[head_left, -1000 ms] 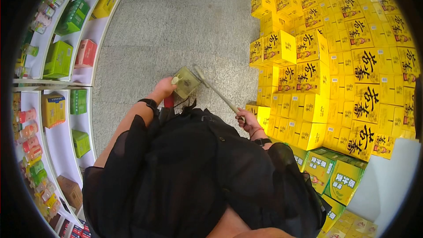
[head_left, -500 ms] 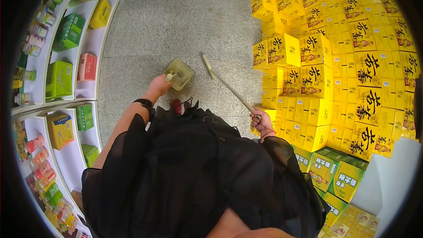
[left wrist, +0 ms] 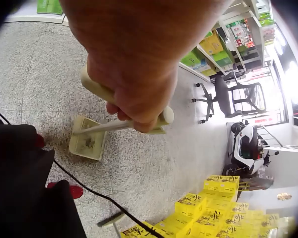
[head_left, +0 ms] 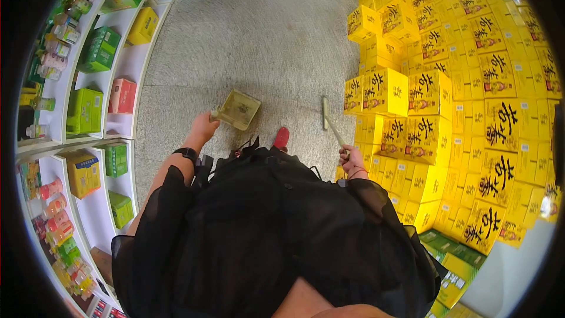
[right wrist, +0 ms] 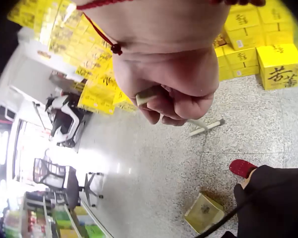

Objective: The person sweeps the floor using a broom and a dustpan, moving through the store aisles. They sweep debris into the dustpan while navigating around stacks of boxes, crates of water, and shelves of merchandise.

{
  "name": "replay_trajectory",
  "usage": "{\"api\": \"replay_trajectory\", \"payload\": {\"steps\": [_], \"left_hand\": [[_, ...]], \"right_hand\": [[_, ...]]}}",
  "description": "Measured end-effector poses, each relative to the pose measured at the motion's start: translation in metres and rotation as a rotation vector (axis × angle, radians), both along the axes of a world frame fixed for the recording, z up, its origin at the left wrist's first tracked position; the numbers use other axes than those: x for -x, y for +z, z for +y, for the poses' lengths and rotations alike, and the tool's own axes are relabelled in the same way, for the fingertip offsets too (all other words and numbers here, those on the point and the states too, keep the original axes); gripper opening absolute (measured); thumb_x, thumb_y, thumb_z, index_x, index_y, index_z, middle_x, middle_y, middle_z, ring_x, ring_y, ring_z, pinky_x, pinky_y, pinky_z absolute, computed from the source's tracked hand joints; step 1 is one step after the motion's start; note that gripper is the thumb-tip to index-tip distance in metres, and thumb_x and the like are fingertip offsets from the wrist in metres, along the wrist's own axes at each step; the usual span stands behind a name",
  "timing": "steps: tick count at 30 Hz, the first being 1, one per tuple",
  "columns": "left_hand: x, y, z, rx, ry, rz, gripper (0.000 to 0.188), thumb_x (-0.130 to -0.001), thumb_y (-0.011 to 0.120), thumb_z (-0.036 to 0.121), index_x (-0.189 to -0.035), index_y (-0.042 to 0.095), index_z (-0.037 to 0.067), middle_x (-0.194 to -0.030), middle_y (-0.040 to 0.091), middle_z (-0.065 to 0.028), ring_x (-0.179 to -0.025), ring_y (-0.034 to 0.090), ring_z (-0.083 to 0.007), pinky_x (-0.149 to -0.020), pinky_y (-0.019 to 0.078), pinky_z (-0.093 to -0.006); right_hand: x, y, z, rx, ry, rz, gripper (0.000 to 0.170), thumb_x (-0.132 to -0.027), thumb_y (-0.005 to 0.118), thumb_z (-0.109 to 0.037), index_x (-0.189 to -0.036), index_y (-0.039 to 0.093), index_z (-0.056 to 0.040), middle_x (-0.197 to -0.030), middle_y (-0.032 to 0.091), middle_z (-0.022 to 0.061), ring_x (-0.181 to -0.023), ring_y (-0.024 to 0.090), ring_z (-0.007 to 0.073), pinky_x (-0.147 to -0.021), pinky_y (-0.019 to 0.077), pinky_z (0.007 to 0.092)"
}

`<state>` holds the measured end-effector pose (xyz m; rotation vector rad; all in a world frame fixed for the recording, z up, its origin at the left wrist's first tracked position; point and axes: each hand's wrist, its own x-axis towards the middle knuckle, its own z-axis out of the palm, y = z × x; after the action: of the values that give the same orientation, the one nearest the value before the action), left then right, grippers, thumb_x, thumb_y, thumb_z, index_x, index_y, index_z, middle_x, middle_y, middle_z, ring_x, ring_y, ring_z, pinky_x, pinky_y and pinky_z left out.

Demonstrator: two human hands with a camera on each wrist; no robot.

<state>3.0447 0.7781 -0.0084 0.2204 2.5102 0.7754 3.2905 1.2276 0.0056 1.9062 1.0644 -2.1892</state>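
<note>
In the head view my left hand [head_left: 204, 128] grips the handle of a pale, yellowish dustpan [head_left: 240, 109], whose open pan has dark dirt inside. The left wrist view has the fingers curled round the crosswise handle end [left wrist: 97, 88], with the pan [left wrist: 88, 141] low over the speckled floor. Off to the right, my right hand [head_left: 352, 159] holds the stick of a broom [head_left: 336, 132]. Its narrow pale head [head_left: 325, 113] is down at the floor, apart from the dustpan. Curled fingers [right wrist: 176, 106] wrap the broom stick in the right wrist view.
White shelves [head_left: 126, 53] with boxes and bottles line the left side. Stacked yellow boxes [head_left: 385, 91] rise on the right, close to the right hand. A red shoe [head_left: 282, 137] is between the dustpan and broom. An office chair [left wrist: 233, 94] and a scooter [left wrist: 246, 148] stand farther off.
The broom head has swung right, away from the dustpan and toward the yellow boxes. The dustpan has shifted slightly left and turned. A red shoe has come forward, and the view has advanced along the aisle.
</note>
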Motion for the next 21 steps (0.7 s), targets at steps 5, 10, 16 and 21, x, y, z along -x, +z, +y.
{"api": "replay_trajectory", "payload": {"steps": [5,10,16,21], "left_hand": [[0.007,-0.007,0.057,0.006,0.096,-0.025,0.037,-0.072,0.058,0.033,-0.093,0.059,0.003,-0.088,0.061,-0.021,-0.086,0.057,-0.0374,-0.074,0.0448,-0.0441],[0.022,0.007,0.114,0.035,0.118,-0.061,0.038,-0.072,0.058,0.033,-0.094,0.058,0.002,-0.089,0.06,-0.0213,-0.088,0.056,-0.0376,-0.075,0.0446,-0.0435],[0.03,-0.006,0.163,0.053,0.089,-0.042,0.04,-0.074,0.058,0.035,-0.096,0.056,0.001,-0.089,0.06,-0.0217,-0.086,0.057,-0.0383,-0.074,0.0446,-0.0432],[0.043,0.001,0.194,0.062,0.141,-0.085,0.039,-0.072,0.057,0.031,-0.094,0.056,-0.001,-0.092,0.059,-0.0231,-0.089,0.055,-0.039,-0.076,0.0442,-0.0444]], "right_hand": [[0.066,0.016,0.031,0.013,0.588,0.048,0.021,-0.077,0.054,-0.013,-0.097,0.051,-0.0099,-0.065,0.046,0.0005,-0.043,0.038,0.0088,-0.037,0.0291,0.0235],[0.124,0.029,0.051,0.021,0.814,0.097,0.02,-0.075,0.057,-0.013,-0.094,0.055,-0.0076,-0.065,0.047,0.0012,-0.044,0.037,0.009,-0.036,0.0277,0.0237],[0.144,0.036,0.102,0.049,0.795,0.137,0.036,-0.074,0.056,-0.011,-0.11,0.054,-0.0065,-0.065,0.049,0.0025,-0.044,0.037,0.0086,-0.037,0.0277,0.0225],[0.118,0.042,0.158,0.094,0.639,0.156,0.047,-0.074,0.055,-0.011,-0.121,0.047,-0.0068,-0.067,0.049,0.0034,-0.043,0.034,0.007,-0.039,0.0268,0.0218]]}}
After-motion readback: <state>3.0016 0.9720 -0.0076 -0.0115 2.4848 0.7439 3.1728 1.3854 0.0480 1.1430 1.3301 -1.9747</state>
